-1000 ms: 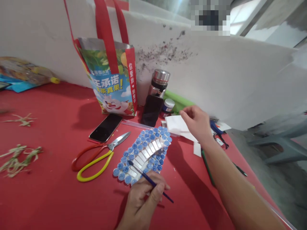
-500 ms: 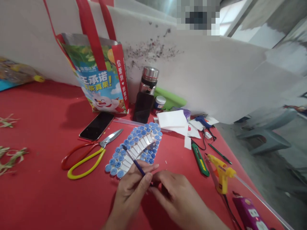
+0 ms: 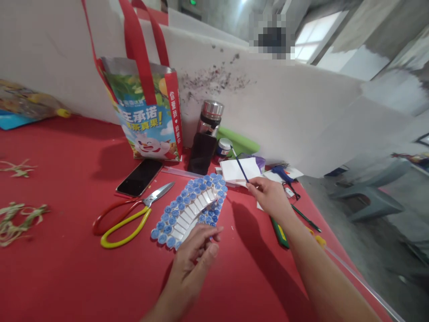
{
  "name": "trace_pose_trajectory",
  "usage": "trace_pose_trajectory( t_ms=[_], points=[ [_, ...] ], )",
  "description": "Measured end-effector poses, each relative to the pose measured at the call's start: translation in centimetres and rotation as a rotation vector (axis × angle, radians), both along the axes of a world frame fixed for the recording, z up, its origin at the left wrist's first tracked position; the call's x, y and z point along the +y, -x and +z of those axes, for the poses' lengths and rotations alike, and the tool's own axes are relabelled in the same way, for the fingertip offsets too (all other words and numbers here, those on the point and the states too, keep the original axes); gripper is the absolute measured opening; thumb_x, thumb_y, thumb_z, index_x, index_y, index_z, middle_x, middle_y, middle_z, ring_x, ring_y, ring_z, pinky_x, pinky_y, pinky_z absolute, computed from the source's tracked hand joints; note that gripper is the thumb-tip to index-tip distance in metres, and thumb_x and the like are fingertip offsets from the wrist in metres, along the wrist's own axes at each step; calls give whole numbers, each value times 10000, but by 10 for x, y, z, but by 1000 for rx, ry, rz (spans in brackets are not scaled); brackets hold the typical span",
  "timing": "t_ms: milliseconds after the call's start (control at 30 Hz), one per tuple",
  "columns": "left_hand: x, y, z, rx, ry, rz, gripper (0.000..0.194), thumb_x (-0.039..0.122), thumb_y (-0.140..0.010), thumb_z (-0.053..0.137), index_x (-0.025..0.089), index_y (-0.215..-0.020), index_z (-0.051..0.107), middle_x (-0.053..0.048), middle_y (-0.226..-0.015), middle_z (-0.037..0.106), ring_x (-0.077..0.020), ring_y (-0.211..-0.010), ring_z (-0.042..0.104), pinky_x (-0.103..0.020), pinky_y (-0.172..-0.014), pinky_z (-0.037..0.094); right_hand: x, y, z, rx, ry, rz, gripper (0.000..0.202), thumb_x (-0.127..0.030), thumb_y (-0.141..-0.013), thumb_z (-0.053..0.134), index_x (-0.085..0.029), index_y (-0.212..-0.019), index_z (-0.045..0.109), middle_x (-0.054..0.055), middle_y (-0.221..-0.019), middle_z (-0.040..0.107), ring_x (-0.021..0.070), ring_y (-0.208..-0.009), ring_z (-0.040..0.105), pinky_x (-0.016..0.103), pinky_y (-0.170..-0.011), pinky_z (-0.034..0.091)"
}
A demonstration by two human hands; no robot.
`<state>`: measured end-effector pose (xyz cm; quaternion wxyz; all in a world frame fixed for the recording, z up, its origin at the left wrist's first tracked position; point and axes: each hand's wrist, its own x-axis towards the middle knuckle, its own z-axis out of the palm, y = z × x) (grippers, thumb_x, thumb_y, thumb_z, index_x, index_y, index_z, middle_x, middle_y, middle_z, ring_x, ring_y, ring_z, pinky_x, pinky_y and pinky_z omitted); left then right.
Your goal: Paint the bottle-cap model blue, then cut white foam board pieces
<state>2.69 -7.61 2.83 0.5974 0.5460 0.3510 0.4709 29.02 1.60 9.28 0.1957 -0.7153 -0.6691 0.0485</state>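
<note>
A slim dark paintbrush (image 3: 239, 164) is pinched in my right hand (image 3: 270, 199), held out over the white papers. Its tip points up and away, close by the small lidded jar (image 3: 224, 147). My left hand (image 3: 197, 252) hovers at the near edge of the blue mosaic piece (image 3: 181, 206), its fingers loosely curved and the thumb apart from them. Rows of blue round pieces and a curved band of white strips cover that piece. My left fingers hide part of its lower right side.
Red-and-yellow scissors (image 3: 147, 206) and a phone (image 3: 140, 178) lie left of the mosaic. Behind stand a printed bag (image 3: 147, 116), a steel flask (image 3: 212, 117) and another dark phone (image 3: 202, 153). A green cutter (image 3: 279, 232) and yellow glue gun (image 3: 320, 241) lie right, partly behind my right arm.
My right hand has moved forward and right, carrying the paintbrush out of my left hand. My left hand has let go of the brush and stays near the mosaic.
</note>
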Motion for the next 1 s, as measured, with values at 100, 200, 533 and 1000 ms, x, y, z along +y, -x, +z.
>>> trace_pose_trajectory(
  t_ms=[100, 200, 533, 1000],
  points=[
    [0, 0, -3, -2, -1, -27, 290, 449, -1033, 595, 295, -1205, 771, -73, -1071, 664, -167, -868, 609, -245, -708, 518, 43, -11, 2, -249, -22, -32, 265, -279, -983, 544, -186, -1028, 788, 128, -1064, 793, 294, -994, 720, 380, -886, 501],
    [-1, 1, -5, 8, -22, -51, 289, 435, -1039, 587, 305, -1229, 763, -70, -1063, 670, -155, -831, 600, -234, -674, 499, 80, -17, 8, -313, -18, -68, 316, -246, -997, 500, -180, -1024, 808, 172, -1087, 775, 334, -1032, 704, 402, -867, 491],
    [-1, 1, -6, -32, 12, -51, 284, 448, -1034, 585, 311, -1194, 776, -77, -1011, 670, -172, -836, 617, -231, -610, 467, 144, -15, 14, -459, -4, -50, 352, -255, -1029, 466, -214, -1040, 815, 169, -1109, 737, 316, -1029, 690, 361, -769, 473],
    [-3, -2, -2, -58, 85, -43, 296, 511, -1017, 609, 328, -1156, 796, -63, -976, 668, -164, -840, 601, -255, -672, 463, 171, 7, 8, -543, 23, -36, 375, -267, -1069, 443, -177, -1230, 769, 199, -1247, 700, 284, -1025, 713, 347, -813, 500]
  ],
)
